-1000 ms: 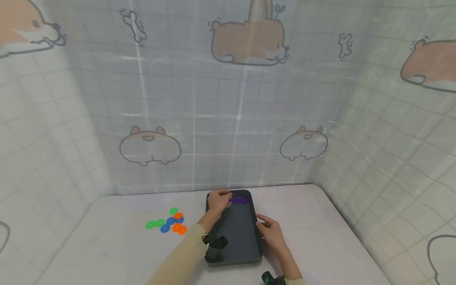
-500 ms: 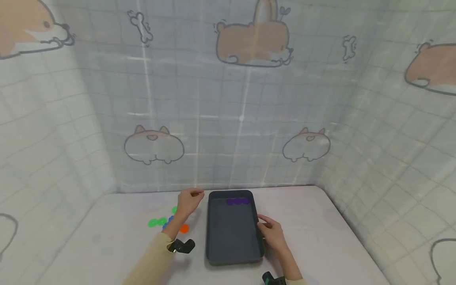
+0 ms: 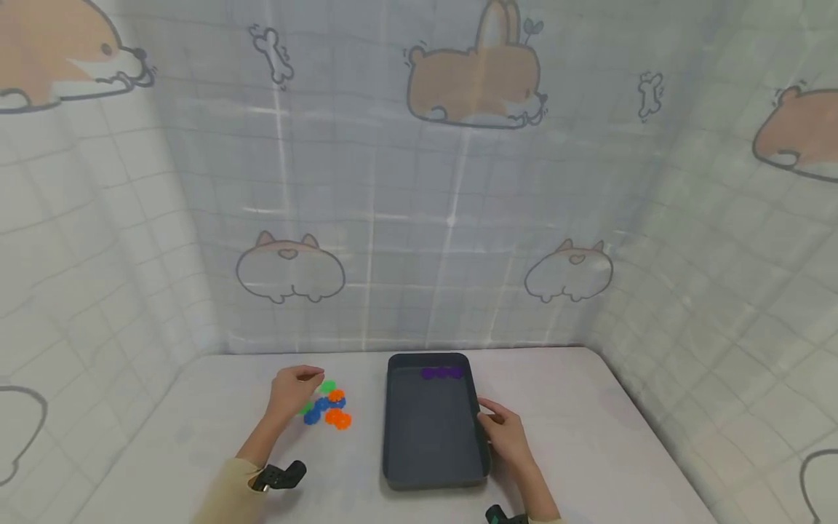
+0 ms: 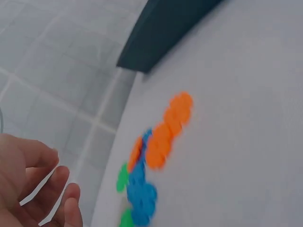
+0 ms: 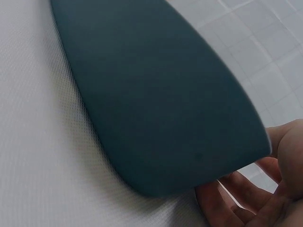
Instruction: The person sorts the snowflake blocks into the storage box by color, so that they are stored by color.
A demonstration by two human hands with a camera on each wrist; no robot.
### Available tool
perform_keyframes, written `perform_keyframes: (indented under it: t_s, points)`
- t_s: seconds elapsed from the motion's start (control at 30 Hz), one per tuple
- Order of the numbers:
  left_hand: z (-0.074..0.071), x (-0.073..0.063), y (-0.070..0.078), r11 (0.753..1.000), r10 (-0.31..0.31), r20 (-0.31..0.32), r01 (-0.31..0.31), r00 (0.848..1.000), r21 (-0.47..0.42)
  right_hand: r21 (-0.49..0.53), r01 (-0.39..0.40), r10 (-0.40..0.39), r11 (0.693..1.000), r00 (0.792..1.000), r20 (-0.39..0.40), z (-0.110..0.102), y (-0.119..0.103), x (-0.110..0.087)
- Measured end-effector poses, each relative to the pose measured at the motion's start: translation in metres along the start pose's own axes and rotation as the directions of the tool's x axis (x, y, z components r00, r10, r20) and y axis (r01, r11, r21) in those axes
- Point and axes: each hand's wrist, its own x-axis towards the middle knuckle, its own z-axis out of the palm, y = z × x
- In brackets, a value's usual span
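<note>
My left hand hovers at the left of a loose group of flower-shaped plastic pieces, fingers loosely bent with nothing between them. The group has orange pieces, blue pieces and green pieces, some joined or overlapping; the hand covers part of the green ones in the head view. A dark grey rectangular tray lies to their right. Inside it, along the far end, sits a row of purple flower-shaped pieces. My right hand holds the tray's right side, thumb at the rim and fingers against the outer wall.
A white cloth covers the table. Behind and at both sides hangs a pale grid-patterned curtain with cartoon dogs, close to the table's far edge. Dark wrist cameras are strapped to both wrists.
My left hand has left the tray's far end, where the purple row now shows whole, and swung left past the loose pieces. The right hand stays at the tray's side.
</note>
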Motion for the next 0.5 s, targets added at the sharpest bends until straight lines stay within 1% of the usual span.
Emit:
perform_keyframes:
  t_s: [0.1, 0.2, 0.27, 0.37, 0.5]
  points:
    - [-0.006, -0.005, -0.012, 0.999, -0.008, -0.041, 0.01, 0.999, 0.047, 0.002, 0.002, -0.002, 1.0, 1.0, 0.0, -0.001, 0.002, -0.002]
    - [-0.012, -0.009, -0.022, 0.993, -0.004, -0.044, 0.009, 0.999, 0.116, 0.019, 0.006, -0.007, 1.0, 1.0, 0.008, -0.001, 0.003, -0.002]
    - [-0.018, -0.012, -0.028, 0.986, -0.007, -0.029, 0.012, 1.0, 0.163, 0.02, 0.013, -0.013, 1.0, 1.0, 0.009, -0.002, 0.003, -0.002]
    - [-0.027, -0.016, -0.036, 0.973, -0.02, 0.01, 0.017, 1.0, 0.231, 0.018, 0.015, -0.015, 1.0, 1.0, 0.009, -0.002, 0.003, -0.001]
    - [-0.038, -0.018, -0.046, 0.96, -0.035, 0.048, 0.021, 0.998, 0.278, 0.011, 0.01, -0.01, 1.0, 1.0, 0.01, -0.002, 0.002, 0.0]
